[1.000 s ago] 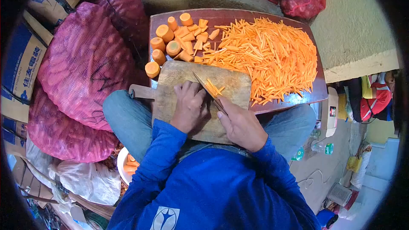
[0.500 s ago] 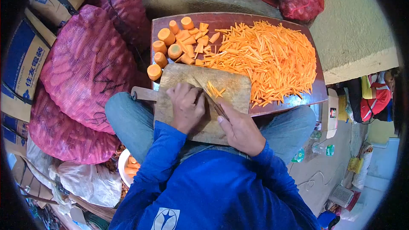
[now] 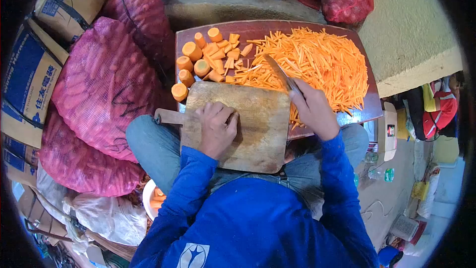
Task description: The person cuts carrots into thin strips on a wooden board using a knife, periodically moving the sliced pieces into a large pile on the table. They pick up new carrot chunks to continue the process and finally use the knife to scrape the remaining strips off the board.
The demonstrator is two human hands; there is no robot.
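Observation:
My left hand (image 3: pixel 217 128) rests on the left half of a wooden cutting board (image 3: pixel 258 134), its fingers curled down against the wood. Whatever may lie under those fingers is hidden. In my right hand (image 3: pixel 315 111) is a knife (image 3: pixel 278 72), gripped by the handle past the board's right edge. Its blade points up and left, over the near edge of a large heap of carrot sticks (image 3: pixel 322 64). Left of the heap, behind the board, stand several thick carrot chunks (image 3: pixel 192 50) with smaller cut carrot pieces (image 3: pixel 220 52) among them.
The board lies across my lap and the edge of a dark red table (image 3: pixel 248 27). Large pink mesh sacks (image 3: pixel 101 89) and strapped cardboard boxes (image 3: pixel 29 77) crowd the left. A white bowl with carrots (image 3: pixel 148 199) sits beside my leg. A concrete ledge (image 3: pixel 411 39) runs along the right.
My right hand has moved up and right with the knife, from the board to the heap. The few carrot sticks on the board are gone from it. My left hand stays on the board.

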